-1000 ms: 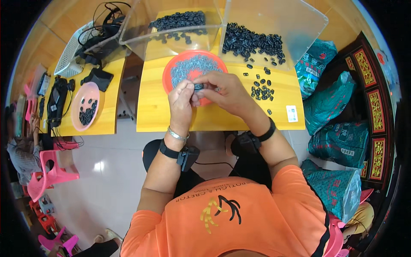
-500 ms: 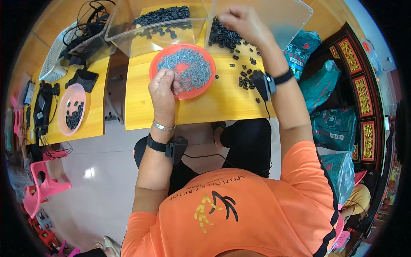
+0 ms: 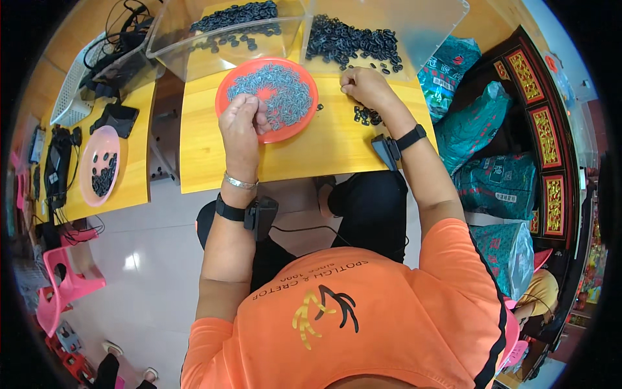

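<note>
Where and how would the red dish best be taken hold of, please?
Probably by the right rim of the red dish, coming from the person's right: the round rim is exposed there, while the left hand hides the near-left edge. Keeping it level seems wise, as loose grey pieces lie in it.

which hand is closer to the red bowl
Left. The left hand is over the near-left edge of the red bowl; the right hand is off to its right, near black pieces.

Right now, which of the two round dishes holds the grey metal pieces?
The red dish, at the left hand: grey metal pieces cover much of it. The pink dish, on the table farther left, holds black parts instead.
</note>
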A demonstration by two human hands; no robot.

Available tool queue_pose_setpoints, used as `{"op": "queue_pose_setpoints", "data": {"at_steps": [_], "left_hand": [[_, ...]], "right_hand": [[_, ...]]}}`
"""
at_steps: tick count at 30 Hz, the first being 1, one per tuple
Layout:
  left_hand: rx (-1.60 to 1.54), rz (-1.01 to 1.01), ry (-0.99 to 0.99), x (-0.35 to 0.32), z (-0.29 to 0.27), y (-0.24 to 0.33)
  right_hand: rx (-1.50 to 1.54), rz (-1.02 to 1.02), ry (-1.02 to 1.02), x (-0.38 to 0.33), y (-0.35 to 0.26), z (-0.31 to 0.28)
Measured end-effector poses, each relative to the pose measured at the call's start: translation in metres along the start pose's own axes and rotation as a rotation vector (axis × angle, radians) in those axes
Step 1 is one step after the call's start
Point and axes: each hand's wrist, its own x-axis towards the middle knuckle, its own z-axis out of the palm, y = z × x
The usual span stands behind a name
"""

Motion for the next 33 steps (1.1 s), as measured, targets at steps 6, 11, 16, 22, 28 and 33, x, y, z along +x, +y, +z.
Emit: {"op": "queue_pose_setpoints", "data": {"at_steps": [6,11,16,22,28,33], "left_hand": [[0.003,-0.023,0.006,0.001,-0.001,0.003],[0.023,-0.006,0.002,0.001,-0.002,0.002],[0.072,-0.100,-0.121,-0.001,0.005,-0.006],[-0.078,-0.144,-0.136,-0.003,0.002,-0.004],[0.131,-0.003,-0.078,0.002,-0.002,-0.014],[0.309,0.080,-0.058,0.003,0.000,-0.015]], "right_hand": [[0.071,-0.033,-0.022,0.006,0.002,0.004],[0.326,-0.036,0.025,-0.006,-0.024,-0.001],[1.201,-0.102,0.089,-0.017,-0.110,0.000],[1.502,-0.113,0.025,-0.030,-0.145,0.028],[1.366,-0.097,0.007,-0.032,-0.142,0.021],[1.304,-0.109,-0.053,-0.024,-0.132,0.029]]}}
